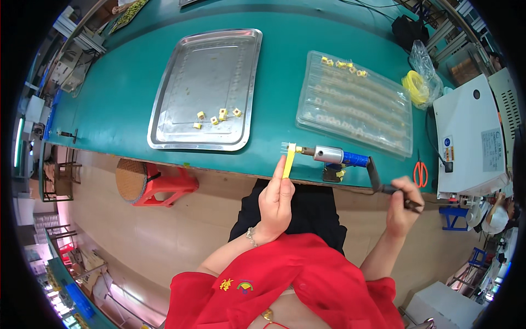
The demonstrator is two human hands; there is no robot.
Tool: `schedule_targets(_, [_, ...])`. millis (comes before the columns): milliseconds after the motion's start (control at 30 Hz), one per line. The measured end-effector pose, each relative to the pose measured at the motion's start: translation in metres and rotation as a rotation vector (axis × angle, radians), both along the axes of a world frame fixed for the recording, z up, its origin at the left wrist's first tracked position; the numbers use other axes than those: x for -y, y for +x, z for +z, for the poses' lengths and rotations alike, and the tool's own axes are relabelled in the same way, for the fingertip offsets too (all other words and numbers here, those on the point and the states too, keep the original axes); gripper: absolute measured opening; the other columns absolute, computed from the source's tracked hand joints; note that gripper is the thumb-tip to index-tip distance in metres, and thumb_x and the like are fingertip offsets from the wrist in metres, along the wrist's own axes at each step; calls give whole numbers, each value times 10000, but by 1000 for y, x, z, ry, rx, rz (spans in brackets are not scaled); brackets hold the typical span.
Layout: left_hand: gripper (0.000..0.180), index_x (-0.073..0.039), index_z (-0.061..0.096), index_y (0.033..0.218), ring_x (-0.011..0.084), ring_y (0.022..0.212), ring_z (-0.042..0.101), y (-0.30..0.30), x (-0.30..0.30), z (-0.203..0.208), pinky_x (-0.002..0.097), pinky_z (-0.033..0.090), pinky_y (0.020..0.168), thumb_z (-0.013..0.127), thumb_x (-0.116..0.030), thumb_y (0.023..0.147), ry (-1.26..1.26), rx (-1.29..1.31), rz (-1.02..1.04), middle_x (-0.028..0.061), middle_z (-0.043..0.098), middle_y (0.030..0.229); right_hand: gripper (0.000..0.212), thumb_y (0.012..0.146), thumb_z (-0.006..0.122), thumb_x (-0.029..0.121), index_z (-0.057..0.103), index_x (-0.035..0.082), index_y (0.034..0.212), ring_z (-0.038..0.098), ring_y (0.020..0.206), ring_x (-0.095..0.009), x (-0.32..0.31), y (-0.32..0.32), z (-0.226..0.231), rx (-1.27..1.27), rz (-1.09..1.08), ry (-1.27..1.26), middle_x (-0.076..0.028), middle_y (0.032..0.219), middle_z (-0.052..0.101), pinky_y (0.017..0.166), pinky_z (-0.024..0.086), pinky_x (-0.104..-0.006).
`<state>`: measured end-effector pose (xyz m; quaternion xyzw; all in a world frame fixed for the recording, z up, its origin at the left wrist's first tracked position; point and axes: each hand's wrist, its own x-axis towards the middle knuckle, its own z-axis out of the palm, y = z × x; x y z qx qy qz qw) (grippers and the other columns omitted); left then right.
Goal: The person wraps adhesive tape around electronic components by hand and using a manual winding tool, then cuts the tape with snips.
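My left hand (275,207) is closed at the table's front edge, pinching a strip of yellow tape (288,167) between thumb and fingers. The strip runs up to a small yellow-wrapped part with thin metal pins (292,148), mounted on the tip of a hand-cranked winder (329,154). That winder has a silver collar and a blue body. Its bent crank (375,174) ends in a dark handle (411,205), and my right hand (404,204) is wrapped round it. The winder's base is partly hidden beneath its body.
A metal tray (208,71) at the left holds several small yellow parts (214,120). Right of it lies a clear plastic box (372,104) with more parts. Red-handled scissors (420,174), a yellow roll (415,89) and a white machine (468,137) stand further right. A red stool (171,186) sits below the table.
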<state>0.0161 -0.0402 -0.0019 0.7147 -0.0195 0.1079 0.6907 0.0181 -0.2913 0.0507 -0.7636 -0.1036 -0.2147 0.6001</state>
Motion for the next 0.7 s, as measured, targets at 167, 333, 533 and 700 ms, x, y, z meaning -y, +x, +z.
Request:
schedule_targets(167, [426, 31, 322, 1353, 56, 552, 399, 0, -1, 1, 195, 350, 520, 385, -118, 959, 8, -2, -3, -3, 437, 625, 113, 872, 563, 55, 615, 20, 966, 431, 636, -52, -12, 74, -2, -80, -199, 93, 13, 775, 540, 547, 331, -192])
schedule_targets(333, [426, 35, 323, 1351, 54, 550, 392, 1, 3, 0, 195, 348, 516, 381, -127, 961, -21, -30, -16, -4, 437, 629, 88, 871, 573, 99, 633, 36, 884, 432, 612, -41, -8, 28, -54, -306, -139, 56, 20, 751, 533, 522, 321, -188])
schedule_targets(533, [412, 37, 329, 1346, 42, 544, 380, 4, 1, -3, 184, 324, 498, 361, -115, 964, -124, -59, -5, -14, 436, 632, 82, 828, 581, 32, 618, -15, 883, 463, 634, -70, -4, 16, 7, -4, -13, 121, -39, 822, 571, 543, 335, -183])
schedule_targets(700, [416, 37, 325, 1348, 33, 543, 360, 9, 4, 2, 176, 311, 492, 370, -121, 966, -130, -70, -18, -23, 424, 633, 106, 877, 569, 90, 607, 13, 939, 412, 611, -53, -3, 84, -30, -135, -125, 14, 13, 773, 519, 538, 315, -189])
